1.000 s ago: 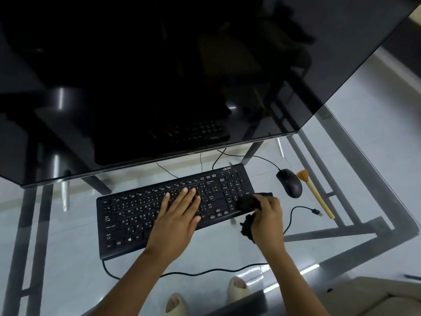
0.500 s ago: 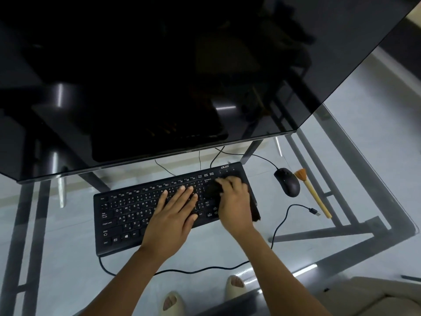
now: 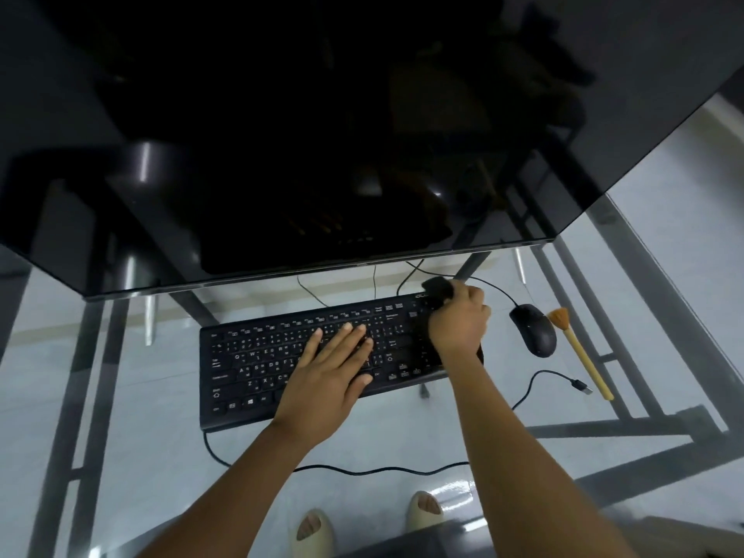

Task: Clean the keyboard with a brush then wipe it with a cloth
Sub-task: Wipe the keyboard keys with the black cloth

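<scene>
A black keyboard [image 3: 261,356] lies on the glass desk, under the lower edge of a dark monitor. My left hand [image 3: 334,368] rests flat on the middle keys with its fingers straight. My right hand [image 3: 459,320] grips a bunched black cloth [image 3: 437,287] and holds it on the keyboard's far right corner, over the number pad. Most of the cloth is hidden under my fingers. A brush [image 3: 579,352] with a light wooden handle and orange bristles lies on the desk to the right of the mouse, untouched.
A black mouse [image 3: 533,330] sits between the keyboard and the brush. A loose cable with a plug [image 3: 579,385] curls near the keyboard's right end. The big dark monitor [image 3: 322,134] overhangs the far side. The glass desk [image 3: 120,396] shows frame bars and my feet below.
My right hand has swept the cloth from off the keyboard's near right end, across the number pad, up to its far right corner. My left hand has stayed on the keys.
</scene>
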Available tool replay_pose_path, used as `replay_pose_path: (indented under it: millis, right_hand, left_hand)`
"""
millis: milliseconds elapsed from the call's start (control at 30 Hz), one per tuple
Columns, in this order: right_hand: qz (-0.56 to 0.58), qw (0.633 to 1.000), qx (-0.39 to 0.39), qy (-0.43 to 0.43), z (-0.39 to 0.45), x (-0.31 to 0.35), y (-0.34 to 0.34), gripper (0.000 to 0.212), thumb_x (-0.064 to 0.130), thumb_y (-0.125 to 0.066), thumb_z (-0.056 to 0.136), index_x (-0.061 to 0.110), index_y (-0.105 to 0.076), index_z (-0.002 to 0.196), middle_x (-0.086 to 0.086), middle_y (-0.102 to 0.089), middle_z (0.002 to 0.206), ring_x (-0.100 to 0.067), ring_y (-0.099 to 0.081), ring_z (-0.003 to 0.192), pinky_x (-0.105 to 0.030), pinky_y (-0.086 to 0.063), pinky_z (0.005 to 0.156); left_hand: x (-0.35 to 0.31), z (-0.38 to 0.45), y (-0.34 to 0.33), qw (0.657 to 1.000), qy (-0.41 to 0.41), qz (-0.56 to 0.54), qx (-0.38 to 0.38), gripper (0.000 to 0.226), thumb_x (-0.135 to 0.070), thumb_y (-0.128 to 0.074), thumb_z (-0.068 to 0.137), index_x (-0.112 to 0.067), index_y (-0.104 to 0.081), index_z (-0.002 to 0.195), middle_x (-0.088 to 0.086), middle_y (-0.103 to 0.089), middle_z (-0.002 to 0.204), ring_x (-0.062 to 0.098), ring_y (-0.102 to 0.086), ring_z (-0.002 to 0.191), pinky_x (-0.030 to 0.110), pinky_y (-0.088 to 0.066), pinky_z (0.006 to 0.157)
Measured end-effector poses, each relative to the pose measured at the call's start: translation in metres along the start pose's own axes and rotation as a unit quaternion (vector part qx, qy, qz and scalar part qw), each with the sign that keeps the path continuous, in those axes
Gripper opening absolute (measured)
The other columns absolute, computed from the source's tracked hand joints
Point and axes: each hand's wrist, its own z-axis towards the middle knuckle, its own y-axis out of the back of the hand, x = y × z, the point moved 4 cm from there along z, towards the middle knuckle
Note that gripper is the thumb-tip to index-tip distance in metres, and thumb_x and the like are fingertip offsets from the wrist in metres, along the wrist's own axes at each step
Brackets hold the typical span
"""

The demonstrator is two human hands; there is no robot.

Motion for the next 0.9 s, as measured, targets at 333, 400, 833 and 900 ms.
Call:
replay_pose_path:
  millis: [333,400,833,900]
  right_hand:
    - [0.054,0.979,0.002,0.198,-0.050,-0.028,0.003,0.058,-0.016,-0.050,0.077,0.022,-0.068,0.116,-0.008,-0.057,0.118,-0.026,-0.048,0.096,-0.045,-0.050,0.089]
    - [0.063,0.983,-0.015,0.170,-0.069,-0.027,0.002,0.052,-0.012,-0.051,0.075,0.023,-0.069,0.109,-0.006,-0.058,0.114,-0.024,-0.046,0.093,-0.047,-0.049,0.085]
    - [0.134,0.931,0.119,0.318,-0.131,0.006,-0.003,0.046,0.000,-0.056,0.069,0.031,-0.075,0.098,0.018,-0.068,0.093,-0.005,-0.050,0.090,-0.023,-0.045,0.085]
    - [0.130,0.901,0.175,0.374,-0.155,0.027,-0.015,0.049,-0.001,-0.058,0.070,0.032,-0.073,0.103,0.017,-0.071,0.096,-0.005,-0.051,0.093,-0.018,-0.044,0.087]
  left_hand:
    - [0.032,-0.025,0.017,0.991,0.121,0.050,0.001,0.090,-0.077,-0.023,0.087,-0.013,-0.019,0.150,-0.001,-0.011,0.159,0.014,-0.004,0.147,0.050,0.000,0.116]
    - [0.041,-0.033,0.019,0.990,0.133,0.040,0.007,0.093,-0.079,-0.023,0.085,-0.014,-0.018,0.151,-0.002,-0.009,0.160,0.012,0.001,0.147,0.048,0.001,0.117]
    - [0.056,-0.039,0.022,0.997,0.075,-0.013,0.027,0.095,-0.080,-0.027,0.082,-0.015,-0.021,0.150,-0.004,-0.012,0.159,0.008,0.001,0.147,0.037,0.004,0.118]
    - [0.056,-0.039,0.022,0.997,0.070,-0.009,0.036,0.094,-0.080,-0.021,0.083,-0.015,-0.021,0.151,-0.003,-0.012,0.160,0.007,0.002,0.147,0.037,0.004,0.118]
